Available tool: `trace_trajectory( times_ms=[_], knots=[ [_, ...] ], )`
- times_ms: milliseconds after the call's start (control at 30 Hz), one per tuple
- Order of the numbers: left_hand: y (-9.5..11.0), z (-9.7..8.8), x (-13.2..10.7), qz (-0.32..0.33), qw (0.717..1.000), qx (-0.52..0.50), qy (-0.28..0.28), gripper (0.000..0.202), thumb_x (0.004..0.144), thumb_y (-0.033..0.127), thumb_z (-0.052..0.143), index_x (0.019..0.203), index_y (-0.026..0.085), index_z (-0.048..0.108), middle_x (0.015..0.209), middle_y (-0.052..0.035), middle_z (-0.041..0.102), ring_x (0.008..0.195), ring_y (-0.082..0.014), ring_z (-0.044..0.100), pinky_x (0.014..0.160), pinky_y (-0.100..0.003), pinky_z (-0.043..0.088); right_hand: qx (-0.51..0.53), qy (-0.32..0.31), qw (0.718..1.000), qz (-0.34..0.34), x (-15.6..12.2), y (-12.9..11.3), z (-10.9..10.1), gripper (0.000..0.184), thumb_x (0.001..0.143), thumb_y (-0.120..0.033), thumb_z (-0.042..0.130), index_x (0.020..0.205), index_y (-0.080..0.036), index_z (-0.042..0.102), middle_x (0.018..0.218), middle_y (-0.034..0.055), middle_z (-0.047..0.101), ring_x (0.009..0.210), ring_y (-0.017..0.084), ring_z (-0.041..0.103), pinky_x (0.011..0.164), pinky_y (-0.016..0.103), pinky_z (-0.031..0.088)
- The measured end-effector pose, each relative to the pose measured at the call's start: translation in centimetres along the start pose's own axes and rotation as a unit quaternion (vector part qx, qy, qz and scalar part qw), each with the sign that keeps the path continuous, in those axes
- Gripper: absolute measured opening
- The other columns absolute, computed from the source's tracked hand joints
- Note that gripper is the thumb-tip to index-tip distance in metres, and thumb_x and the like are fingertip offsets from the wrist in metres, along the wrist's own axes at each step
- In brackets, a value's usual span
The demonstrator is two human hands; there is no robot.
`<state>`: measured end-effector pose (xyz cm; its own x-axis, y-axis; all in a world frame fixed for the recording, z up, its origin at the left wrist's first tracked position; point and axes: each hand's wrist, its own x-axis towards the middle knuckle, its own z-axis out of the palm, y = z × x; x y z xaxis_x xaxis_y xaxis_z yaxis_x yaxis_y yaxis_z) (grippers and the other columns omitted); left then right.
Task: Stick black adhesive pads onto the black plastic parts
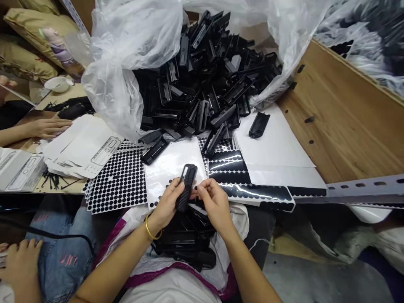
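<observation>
My left hand (167, 204) grips a ribbed black plastic piece (187, 187) with a slot near its top, held tilted over the front edge of the table. Close by on the right, my right hand (217, 204) has thumb and fingers pinched together at the piece's side; whatever they hold is too small to make out. Beneath both hands, more black pieces (186, 237) lie in an open bag (139, 271) on my lap. A mostly bare white sticker sheet (173, 160) lies just beyond, with a few black dots left along its edges.
A large heap of black plastic pieces (205, 80) spills from a clear plastic bag (142, 38). Sheets of black dots (121, 181) lie left, white sheets (268, 143) right beside a wooden board (347, 105). Another person's hand (47, 127) rests by printed cards (82, 145).
</observation>
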<state>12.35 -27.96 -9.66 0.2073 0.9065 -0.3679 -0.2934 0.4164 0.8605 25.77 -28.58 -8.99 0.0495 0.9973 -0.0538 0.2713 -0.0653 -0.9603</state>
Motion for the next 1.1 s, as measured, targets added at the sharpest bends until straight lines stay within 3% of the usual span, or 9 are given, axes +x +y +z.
trace_trajectory(
  times_ms=[100, 333, 533, 700, 800, 933, 1033, 1100],
  knots=[
    [-1.0, 1.2, -0.7, -0.046, 0.994, -0.093, -0.014, 0.025, 0.078, 0.037, 0.062, 0.096, 0.019, 0.062, 0.094, -0.0028, 0.066, 0.085, -0.0142, 0.061, 0.078, -0.024, 0.046, 0.062, 0.006, 0.998, 0.007, -1.4, -0.1, 0.0, 0.014, 0.086, -0.03, 0.046, 0.075, -0.021, 0.048, 0.063, -0.0034, 0.05, 0.057, 0.011, 0.05, 0.055, 0.023, 0.042],
    [-1.0, 2.0, -1.4, -0.072, 0.989, -0.128, 0.005, 0.031, 0.073, 0.034, 0.068, 0.1, 0.021, 0.063, 0.093, -0.0006, 0.067, 0.093, -0.0153, 0.061, 0.084, -0.025, 0.044, -0.034, 0.034, 0.999, -0.011, -2.3, -0.1, 0.2, 0.014, 0.085, -0.024, 0.045, 0.071, -0.021, 0.045, 0.062, -0.0038, 0.05, 0.055, 0.011, 0.049, 0.052, 0.022, 0.037],
    [-0.8, 2.7, -1.7, -0.058, 0.994, -0.093, 0.012, 0.031, 0.073, 0.038, 0.067, 0.097, 0.019, 0.06, 0.102, -0.003, 0.065, 0.1, -0.0184, 0.058, 0.088, -0.028, 0.043, -0.097, 0.036, 0.994, -0.035, -2.5, -0.2, 0.2, 0.014, 0.086, -0.023, 0.041, 0.072, -0.022, 0.042, 0.063, -0.0027, 0.052, 0.054, 0.012, 0.05, 0.051, 0.023, 0.036],
    [-1.6, 2.4, -1.5, -0.005, 1.0, 0.009, 0.015, 0.027, 0.077, 0.041, 0.063, 0.093, 0.019, 0.059, 0.102, -0.0027, 0.063, 0.102, -0.0178, 0.056, 0.093, -0.029, 0.041, -0.217, 0.061, 0.971, -0.076, -2.8, 0.1, 0.2, 0.009, 0.084, -0.02, 0.04, 0.076, -0.021, 0.045, 0.066, 0.0, 0.056, 0.057, 0.014, 0.053, 0.054, 0.025, 0.038],
    [-1.4, 2.2, -1.6, -0.022, 0.999, 0.01, -0.037, 0.025, 0.08, 0.041, 0.059, 0.092, 0.019, 0.059, 0.102, -0.0033, 0.064, 0.099, -0.0176, 0.059, 0.091, -0.031, 0.044, -0.27, 0.111, 0.952, -0.086, -3.3, 0.5, -1.9, 0.009, 0.087, -0.022, 0.041, 0.083, -0.02, 0.049, 0.069, 0.0013, 0.058, 0.06, 0.015, 0.055, 0.056, 0.026, 0.04],
    [-0.9, 2.1, -2.0, -0.07, 0.994, -0.035, -0.074, 0.027, 0.082, 0.041, 0.056, 0.095, 0.018, 0.059, 0.107, -0.0061, 0.065, 0.095, -0.0187, 0.064, 0.087, -0.034, 0.049, -0.345, 0.211, 0.912, -0.075, -4.2, 1.3, -7.3, 0.011, 0.088, -0.026, 0.043, 0.086, -0.021, 0.052, 0.076, 0.0035, 0.059, 0.067, 0.017, 0.056, 0.061, 0.027, 0.042],
    [-1.0, 2.0, -2.0, -0.075, 0.994, -0.04, -0.064, 0.033, 0.083, 0.045, 0.054, 0.096, 0.016, 0.059, 0.108, -0.0085, 0.066, 0.091, -0.0188, 0.066, 0.085, -0.034, 0.052, -0.439, 0.219, 0.868, -0.071, -4.9, 2.2, -10.2, 0.015, 0.089, -0.028, 0.042, 0.089, -0.02, 0.055, 0.081, 0.0059, 0.057, 0.071, 0.019, 0.055, 0.059, 0.028, 0.04],
    [-1.2, 1.9, -1.9, -0.081, 0.994, -0.036, -0.062, 0.036, 0.083, 0.047, 0.052, 0.097, 0.015, 0.059, 0.11, -0.0099, 0.066, 0.091, -0.0195, 0.066, 0.083, -0.033, 0.053, -0.492, 0.204, 0.843, -0.071, -5.2, 2.8, -10.8, 0.017, 0.089, -0.025, 0.04, 0.087, -0.02, 0.056, 0.08, 0.0065, 0.055, 0.071, 0.019, 0.053, 0.057, 0.028, 0.039]
  ],
)
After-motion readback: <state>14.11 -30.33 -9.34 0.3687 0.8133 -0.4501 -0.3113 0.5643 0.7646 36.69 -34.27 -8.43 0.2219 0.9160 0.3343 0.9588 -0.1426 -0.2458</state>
